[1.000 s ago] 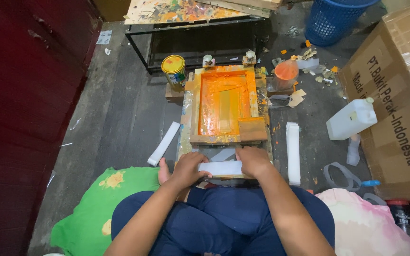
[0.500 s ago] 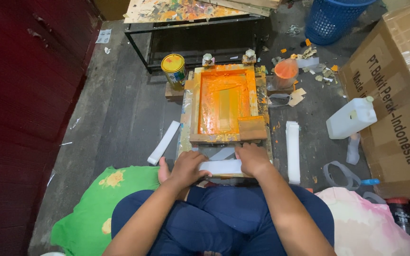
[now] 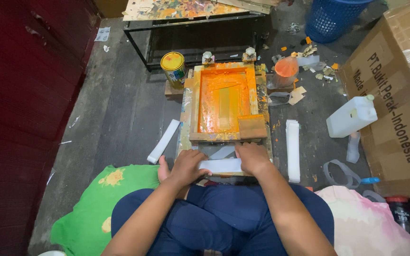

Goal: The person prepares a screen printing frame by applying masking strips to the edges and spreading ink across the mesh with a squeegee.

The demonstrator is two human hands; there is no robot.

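Observation:
I sit cross-legged on the floor in front of a wooden screen-printing frame [image 3: 193,109] coated in orange ink, with a squeegee block [image 3: 252,126] resting at its near right corner. A white strip [image 3: 221,165] lies on the board just below the frame. My left hand [image 3: 186,167] presses on the strip's left end and my right hand [image 3: 251,157] presses on its right end. Both hands lie flat with fingers on the strip.
A yellow-lidded paint can [image 3: 173,67] stands left of the frame, an orange-stained plastic cup [image 3: 285,70] right of it. White strips lie at the left [image 3: 163,141] and right [image 3: 293,149]. A white jerrycan [image 3: 351,116], cardboard box [image 3: 395,99], blue basket [image 3: 335,16], green cloth [image 3: 96,204].
Both hands stay on the white strip; the left hand has shifted very slightly. Nothing else has moved.

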